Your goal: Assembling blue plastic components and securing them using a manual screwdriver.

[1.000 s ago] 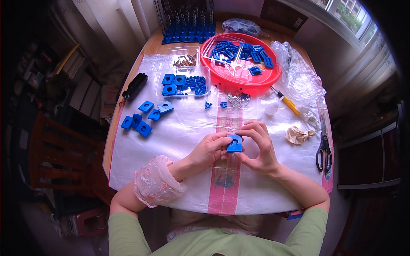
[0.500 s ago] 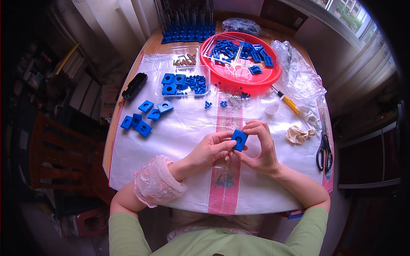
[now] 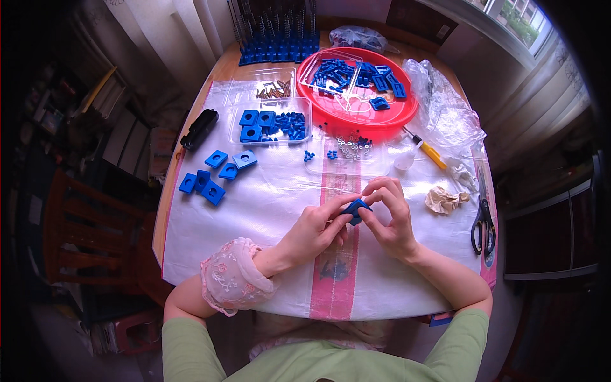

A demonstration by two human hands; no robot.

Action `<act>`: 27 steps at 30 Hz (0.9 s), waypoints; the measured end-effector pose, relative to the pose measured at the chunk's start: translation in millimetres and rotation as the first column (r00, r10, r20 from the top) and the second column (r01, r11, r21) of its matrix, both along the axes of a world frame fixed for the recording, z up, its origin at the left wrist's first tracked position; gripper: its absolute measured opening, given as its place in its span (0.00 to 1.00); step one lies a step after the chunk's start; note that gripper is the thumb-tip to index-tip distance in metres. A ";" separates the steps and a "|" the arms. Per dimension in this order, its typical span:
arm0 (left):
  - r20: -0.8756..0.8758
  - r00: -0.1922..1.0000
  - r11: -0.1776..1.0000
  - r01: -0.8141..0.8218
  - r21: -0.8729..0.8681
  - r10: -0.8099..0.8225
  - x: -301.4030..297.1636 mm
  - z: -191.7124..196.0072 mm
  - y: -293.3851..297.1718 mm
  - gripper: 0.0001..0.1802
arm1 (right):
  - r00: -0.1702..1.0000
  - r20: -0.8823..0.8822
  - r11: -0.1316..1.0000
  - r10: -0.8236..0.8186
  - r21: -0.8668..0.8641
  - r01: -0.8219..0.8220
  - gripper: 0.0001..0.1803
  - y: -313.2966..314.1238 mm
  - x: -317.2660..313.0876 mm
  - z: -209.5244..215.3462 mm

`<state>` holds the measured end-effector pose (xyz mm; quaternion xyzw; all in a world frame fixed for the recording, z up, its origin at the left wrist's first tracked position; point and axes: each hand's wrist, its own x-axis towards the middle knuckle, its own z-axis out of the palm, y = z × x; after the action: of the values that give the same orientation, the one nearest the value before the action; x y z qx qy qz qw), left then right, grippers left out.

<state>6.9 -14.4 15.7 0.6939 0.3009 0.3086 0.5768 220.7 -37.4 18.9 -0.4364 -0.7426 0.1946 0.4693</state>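
Observation:
Between my two hands, above the pink stripe of the tablecloth, is a blue block (image 3: 356,209), tilted so that I see it edge-on. My left hand (image 3: 321,226) pinches its left side with thumb and fingers. On the other side, my right hand (image 3: 389,219) grips it, thumb at the near edge and fingers curled over the far one. Parts of the block are covered by my fingers. Several similar blue blocks (image 3: 213,193) with round holes lie loose on the cloth to the left.
A clear tray (image 3: 310,130) of blue parts stands beyond my hands, beside a red basin (image 3: 410,118) with more. Small white rings (image 3: 350,148) lie nearer. To the right are a yellow-handled screwdriver (image 3: 433,155), crumpled paper (image 3: 445,200) and scissors (image 3: 484,232). A black case (image 3: 200,129) sits left.
The blue block has been tipped in my hands, from its holed face showing to nearly edge-on. My right thumb has moved up onto it. Other things stay put.

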 end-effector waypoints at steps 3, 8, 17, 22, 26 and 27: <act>-0.049 0.999 1.000 -0.012 0.019 0.013 -1.0 1.4 0.0 0.26 | 1.000 -0.002 1.000 -0.001 0.016 0.001 0.10 0.4 -0.3 -0.1; -0.076 0.997 0.996 -0.021 0.084 0.027 -1.3 -1.8 1.7 0.22 | 1.000 -0.010 1.000 0.009 0.029 -0.009 0.10 -0.5 1.8 -1.2; -0.061 0.998 0.996 -0.004 0.093 0.010 -1.3 1.3 2.3 0.18 | 1.000 0.010 0.998 0.006 0.060 -0.007 0.10 -3.0 3.2 0.9; -0.053 0.999 1.000 0.003 0.023 -0.002 -1.8 2.9 1.6 0.18 | 1.000 -0.006 0.999 0.006 0.035 -0.006 0.09 -1.1 1.7 0.9; -0.054 0.998 1.000 0.011 -0.015 -0.011 -2.3 0.8 2.3 0.20 | 1.000 -0.021 1.000 0.004 -0.018 -0.004 0.08 0.1 1.6 -0.9; -0.050 0.999 1.000 0.009 -0.024 -0.010 -2.1 0.8 2.3 0.20 | 1.000 -0.019 1.000 0.005 -0.019 -0.006 0.08 0.3 1.6 -0.9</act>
<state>4.8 -12.0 16.4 0.6958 0.3157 0.2847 0.5789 222.3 -37.1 18.0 -0.4370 -0.7373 0.2072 0.4717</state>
